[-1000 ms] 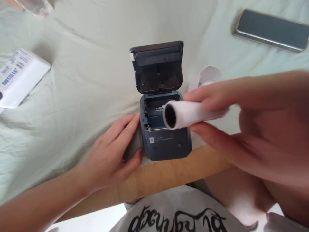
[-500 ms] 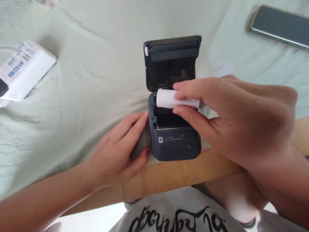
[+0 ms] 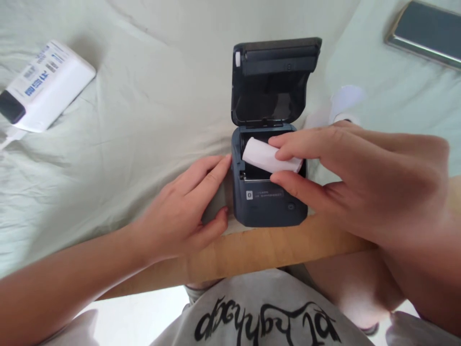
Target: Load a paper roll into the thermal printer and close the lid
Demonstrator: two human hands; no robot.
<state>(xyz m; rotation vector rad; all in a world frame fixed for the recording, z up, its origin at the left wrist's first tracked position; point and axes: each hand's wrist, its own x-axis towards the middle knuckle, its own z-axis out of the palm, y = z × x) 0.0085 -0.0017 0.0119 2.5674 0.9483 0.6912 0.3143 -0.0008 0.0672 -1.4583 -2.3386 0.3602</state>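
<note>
A dark blue portable label printer [image 3: 266, 206] lies with its lid [image 3: 270, 91] swung up and back. My right hand [image 3: 363, 178] pinches a white paper roll [image 3: 264, 156] between thumb and fingers. The roll is tilted over the printer's open compartment, its left end higher up in the view than its right. My right fingers hide part of the roll and the printer's right edge. My left hand [image 3: 190, 202] lies open on the cloth, fingers stretched out, with the fingertips against the printer's left side.
A pale green cloth [image 3: 144, 96] covers the surface, with a wooden edge [image 3: 259, 245] in front. At left is a white device with a printed label [image 3: 54, 86]. A dark phone-like object [image 3: 428, 33] lies at upper right. White paper pieces [image 3: 347, 98] lie beyond my right hand.
The paper roll has gone from nearly level to tilted and sits lower in the compartment. My right hand has moved with it. The whole view has shifted; my left hand stays against the printer.
</note>
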